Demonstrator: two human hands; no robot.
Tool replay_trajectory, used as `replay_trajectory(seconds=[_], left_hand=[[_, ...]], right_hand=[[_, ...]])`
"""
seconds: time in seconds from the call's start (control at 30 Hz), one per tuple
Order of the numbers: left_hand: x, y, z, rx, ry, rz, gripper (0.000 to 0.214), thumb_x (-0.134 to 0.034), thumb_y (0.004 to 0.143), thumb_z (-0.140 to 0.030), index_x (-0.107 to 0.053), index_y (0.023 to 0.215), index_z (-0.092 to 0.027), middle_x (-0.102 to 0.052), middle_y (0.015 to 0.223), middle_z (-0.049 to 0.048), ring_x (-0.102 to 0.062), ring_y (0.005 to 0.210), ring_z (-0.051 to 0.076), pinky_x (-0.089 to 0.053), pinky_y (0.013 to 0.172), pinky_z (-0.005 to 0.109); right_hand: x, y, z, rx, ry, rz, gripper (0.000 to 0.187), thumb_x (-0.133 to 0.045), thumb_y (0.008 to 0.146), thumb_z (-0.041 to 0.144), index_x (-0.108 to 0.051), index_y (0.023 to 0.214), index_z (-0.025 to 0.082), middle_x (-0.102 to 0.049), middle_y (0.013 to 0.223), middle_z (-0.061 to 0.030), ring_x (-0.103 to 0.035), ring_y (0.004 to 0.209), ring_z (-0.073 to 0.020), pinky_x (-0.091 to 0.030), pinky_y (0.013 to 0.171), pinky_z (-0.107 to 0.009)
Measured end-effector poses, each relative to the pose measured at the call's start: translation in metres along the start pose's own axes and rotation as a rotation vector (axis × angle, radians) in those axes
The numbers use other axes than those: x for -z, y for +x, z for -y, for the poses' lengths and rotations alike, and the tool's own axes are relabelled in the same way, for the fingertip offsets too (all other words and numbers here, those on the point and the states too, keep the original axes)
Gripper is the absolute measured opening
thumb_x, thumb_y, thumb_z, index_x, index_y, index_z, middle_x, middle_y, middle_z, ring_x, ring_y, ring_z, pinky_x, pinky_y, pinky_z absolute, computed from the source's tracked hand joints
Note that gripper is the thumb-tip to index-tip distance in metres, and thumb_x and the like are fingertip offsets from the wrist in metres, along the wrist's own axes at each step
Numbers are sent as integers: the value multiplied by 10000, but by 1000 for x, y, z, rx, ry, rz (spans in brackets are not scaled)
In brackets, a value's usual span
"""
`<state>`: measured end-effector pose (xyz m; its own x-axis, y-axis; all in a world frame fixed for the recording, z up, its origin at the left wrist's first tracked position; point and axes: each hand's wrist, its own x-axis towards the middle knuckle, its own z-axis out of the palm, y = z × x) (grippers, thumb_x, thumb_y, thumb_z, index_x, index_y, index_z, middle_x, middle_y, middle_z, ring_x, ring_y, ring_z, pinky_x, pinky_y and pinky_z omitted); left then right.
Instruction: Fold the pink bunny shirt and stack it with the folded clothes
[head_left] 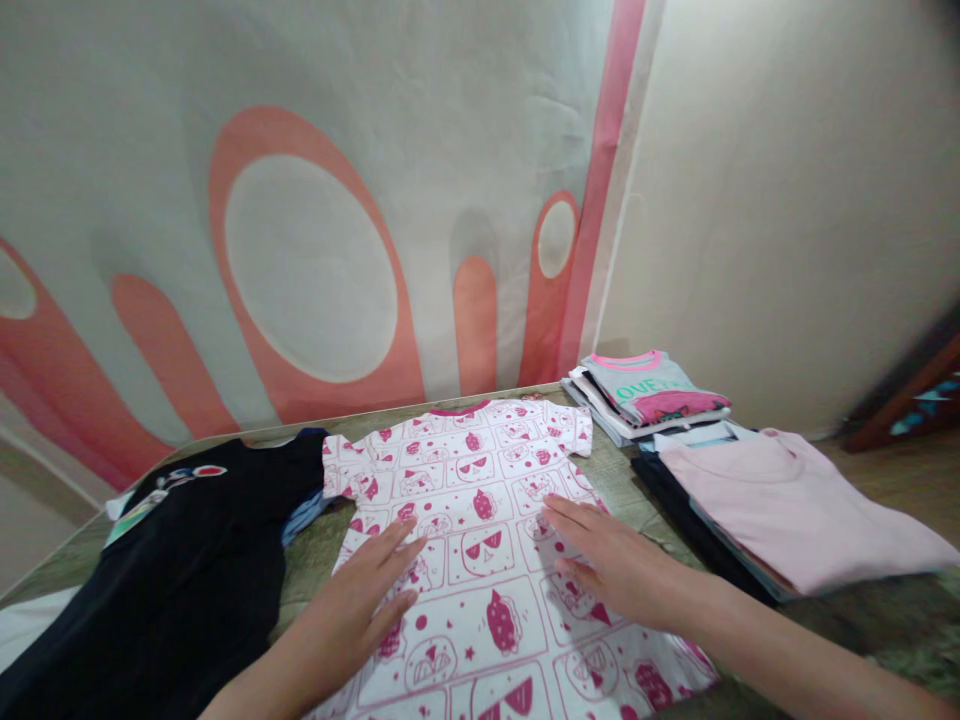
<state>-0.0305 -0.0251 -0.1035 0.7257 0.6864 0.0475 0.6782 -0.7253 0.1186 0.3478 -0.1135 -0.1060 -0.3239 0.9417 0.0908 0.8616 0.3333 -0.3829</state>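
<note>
A white short-sleeved shirt with a dark pink cartoon print and pink neckband lies spread out on the table, neckline away from me. My left hand rests on its left side, fingers extended and slightly apart. On the right side of the shirt lies my right hand, palm down with fingers stretched out. Neither hand grips the cloth. Both forearms come in from the bottom of the view and cover parts of the shirt's side edges.
Left of the shirt lies a black T-shirt over other clothes. At right stand a folded stack topped by a pink shirt and another topped by a grey and pink shirt. A patterned wall covering rises behind the wooden table.
</note>
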Motion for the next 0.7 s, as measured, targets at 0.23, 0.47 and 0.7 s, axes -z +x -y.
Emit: replay_trajectory(seconds=[0.23,0.47,0.7], left_hand=[[-10,131,-1,171,30,-36,584,-304,984,-401,-305,1494,-117,-275,1568,128,-220,1458,238,-243,1170,414],[-44,130,43,306,96,-79,569,-244,990,-491,-295,1504,-253,-244,1585,42,-193,1467,247,-139,1171,515],[-43,125,62,505,123,-109,635,-274,977,-507,-284,1506,-158,-238,1583,114,-188,1463,301,-163,1164,514]], right_hand=[[-16,129,36,70,-73,-83,557,-319,994,375,-327,1488,115,-286,1559,-133,-227,1448,-252,-223,1166,-477],[-50,158,-32,-163,-193,-147,568,-281,1001,387,-334,1482,89,-281,1559,-134,-207,1454,-245,-141,1180,-462],[-45,155,-60,-260,-226,-199,553,-311,995,357,-378,1452,52,-317,1537,-176,-236,1442,-264,-197,1162,-449]])
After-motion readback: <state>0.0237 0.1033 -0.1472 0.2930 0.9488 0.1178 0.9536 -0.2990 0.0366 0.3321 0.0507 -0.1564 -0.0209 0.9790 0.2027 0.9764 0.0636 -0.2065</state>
